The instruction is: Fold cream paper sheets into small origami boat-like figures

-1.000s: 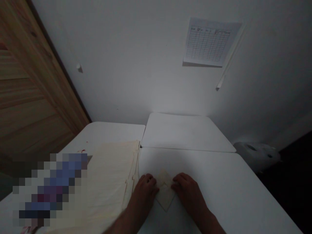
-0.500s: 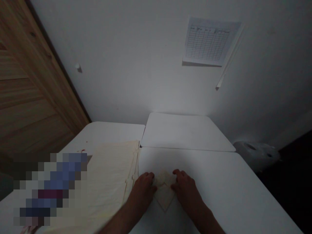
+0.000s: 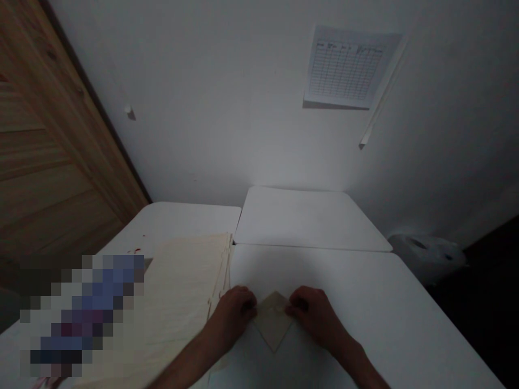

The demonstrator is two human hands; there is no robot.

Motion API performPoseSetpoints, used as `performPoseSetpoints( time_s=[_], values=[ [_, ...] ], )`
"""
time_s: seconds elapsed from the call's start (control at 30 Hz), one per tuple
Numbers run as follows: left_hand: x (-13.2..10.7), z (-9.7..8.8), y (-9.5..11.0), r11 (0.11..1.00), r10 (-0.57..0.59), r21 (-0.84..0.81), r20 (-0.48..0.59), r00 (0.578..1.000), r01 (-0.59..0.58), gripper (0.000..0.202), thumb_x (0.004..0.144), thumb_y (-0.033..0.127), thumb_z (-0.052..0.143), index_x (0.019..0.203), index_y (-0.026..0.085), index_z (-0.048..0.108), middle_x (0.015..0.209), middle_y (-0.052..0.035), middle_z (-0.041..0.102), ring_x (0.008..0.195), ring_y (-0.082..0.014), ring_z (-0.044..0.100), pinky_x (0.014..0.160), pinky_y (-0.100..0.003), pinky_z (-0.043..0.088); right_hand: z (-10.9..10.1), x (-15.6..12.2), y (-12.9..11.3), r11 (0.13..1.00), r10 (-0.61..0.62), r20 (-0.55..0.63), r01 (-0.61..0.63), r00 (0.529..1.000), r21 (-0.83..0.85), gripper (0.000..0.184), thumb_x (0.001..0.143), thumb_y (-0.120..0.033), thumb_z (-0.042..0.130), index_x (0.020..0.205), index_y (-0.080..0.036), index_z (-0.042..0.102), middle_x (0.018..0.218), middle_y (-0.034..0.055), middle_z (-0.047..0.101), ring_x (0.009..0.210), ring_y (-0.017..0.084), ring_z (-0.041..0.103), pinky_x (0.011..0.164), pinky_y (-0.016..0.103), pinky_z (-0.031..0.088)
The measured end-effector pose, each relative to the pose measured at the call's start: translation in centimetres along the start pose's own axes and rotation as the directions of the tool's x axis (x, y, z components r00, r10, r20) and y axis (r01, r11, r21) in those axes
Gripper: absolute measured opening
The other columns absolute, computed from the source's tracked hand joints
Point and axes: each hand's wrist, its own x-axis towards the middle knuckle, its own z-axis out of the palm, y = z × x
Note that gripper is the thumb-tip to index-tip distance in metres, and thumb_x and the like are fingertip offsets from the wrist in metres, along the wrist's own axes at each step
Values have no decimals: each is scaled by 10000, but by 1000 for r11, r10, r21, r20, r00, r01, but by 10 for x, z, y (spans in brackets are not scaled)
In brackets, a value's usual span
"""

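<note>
A small thin cream square sheet (image 3: 274, 327), turned like a diamond, lies on the white table in front of me. Whether it is paper or cloth I cannot tell. Its left corner is pinched between the thumb and fingers of my left hand (image 3: 237, 310). My right hand (image 3: 314, 310) pinches the right corner the same way. The upper and lower points of the square show between my hands. Close beside my left forearm lies a stack of large cream sheets (image 3: 182, 286) with uneven, lifted right edges.
White table panels (image 3: 308, 216) meet in seams against the wall. A blurred-out blue patch (image 3: 97, 302) covers the left side. A printed chart (image 3: 348, 67) hangs on the wall. At the right stands a pale plastic-looking object (image 3: 430, 256); a wooden door (image 3: 60, 146) is at left.
The upper part of the cream square, earlier a raised flap apart from the lower part, now forms one even diamond. My fingers have closed from a looser curl into pinches at its sides.
</note>
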Motion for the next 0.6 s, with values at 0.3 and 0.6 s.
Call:
performPoseSetpoints(
  time_s=[0.3, 0.6],
  values=[
    [1, -5, -8, 991, 133, -39, 103, 986, -129, 177, 791, 122, 502, 694, 175, 641, 784, -30, 605, 766, -159, 574, 698, -239, 418, 0, -4, 8, 991, -134, 30, 135, 991, -26, 95, 840, -190, 604, 746, -183, 618, 757, 2, 622, 704, 132, 569, 664, 229, 406],
    [0, -11, -2, 994, 112, -27, 104, 988, -109, 171, 780, 104, 468, 792, 172, 624, 839, -37, 604, 799, -169, 568, 721, -253, 415, 6, 2, -1, 987, -69, 47, 75, 997, -145, 121, 799, -286, 653, 737, -195, 603, 772, -4, 625, 734, 146, 563, 669, 240, 363]
  ],
)
